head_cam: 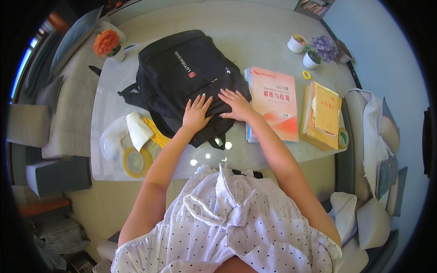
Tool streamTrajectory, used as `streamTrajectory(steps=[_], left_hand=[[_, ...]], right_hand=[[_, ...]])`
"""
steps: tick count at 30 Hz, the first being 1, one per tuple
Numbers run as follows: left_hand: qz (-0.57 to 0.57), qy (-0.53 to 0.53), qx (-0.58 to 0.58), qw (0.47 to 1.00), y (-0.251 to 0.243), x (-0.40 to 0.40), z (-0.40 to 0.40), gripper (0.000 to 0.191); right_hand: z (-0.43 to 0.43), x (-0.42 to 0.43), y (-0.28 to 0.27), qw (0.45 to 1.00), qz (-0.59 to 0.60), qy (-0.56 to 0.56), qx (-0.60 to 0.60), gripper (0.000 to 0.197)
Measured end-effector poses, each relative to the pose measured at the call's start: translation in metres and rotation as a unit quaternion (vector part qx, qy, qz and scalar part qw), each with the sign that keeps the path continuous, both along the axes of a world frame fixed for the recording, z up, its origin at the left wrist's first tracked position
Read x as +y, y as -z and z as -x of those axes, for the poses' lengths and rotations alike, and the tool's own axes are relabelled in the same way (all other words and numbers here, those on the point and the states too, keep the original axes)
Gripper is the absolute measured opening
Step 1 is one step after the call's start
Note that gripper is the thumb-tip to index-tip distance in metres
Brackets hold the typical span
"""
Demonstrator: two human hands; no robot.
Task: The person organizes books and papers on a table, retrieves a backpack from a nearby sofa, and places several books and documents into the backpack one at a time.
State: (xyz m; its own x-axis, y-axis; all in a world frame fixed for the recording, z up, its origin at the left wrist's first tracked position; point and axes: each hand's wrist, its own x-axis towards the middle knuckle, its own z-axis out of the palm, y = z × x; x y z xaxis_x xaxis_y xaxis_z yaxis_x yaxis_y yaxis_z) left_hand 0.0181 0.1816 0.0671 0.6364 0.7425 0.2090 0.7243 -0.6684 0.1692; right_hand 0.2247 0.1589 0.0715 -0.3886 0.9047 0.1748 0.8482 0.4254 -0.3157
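A black fabric backpack (177, 65) lies on the table, its front face up and its top end towards me, with a carry loop hanging at the near edge. My left hand (197, 115) rests flat on the near part of the pack, fingers spread. Beside it my right hand (236, 105) also presses on the fabric, near a front zip, with the fingers apart. Neither hand grips anything. Just right of the pack is a stack of books with a pink and orange workbook (273, 102) on top.
Yellow notebooks and envelopes (326, 109) are stacked at the right, by a tape roll (343, 138). Clear tape (137, 162), a white roll (139, 131) and clear plastic (114, 138) lie left. Potted flowers (106, 42) stand far left; more pots (311, 60) stand far right. Sofas flank the table.
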Motion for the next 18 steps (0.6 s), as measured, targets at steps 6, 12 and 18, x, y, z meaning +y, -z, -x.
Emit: streamTrajectory(steps=[6, 12, 18], left_hand=[[0.018, -0.016, 0.019, 1.000, -0.003, -0.005, 0.007, 0.076], [0.011, -0.008, 0.028, 1.000, -0.002, -0.004, 0.001, 0.076], [0.014, -0.019, 0.038, 0.999, -0.002, -0.005, 0.005, 0.076]], right_hand=[[-0.015, -0.039, -0.013, 0.998, -0.014, 0.061, 0.011, 0.089], [-0.052, -0.094, 0.010, 0.957, 0.001, 0.291, -0.009, 0.084], [-0.051, -0.127, -0.005, 0.966, 0.016, 0.259, 0.021, 0.085]])
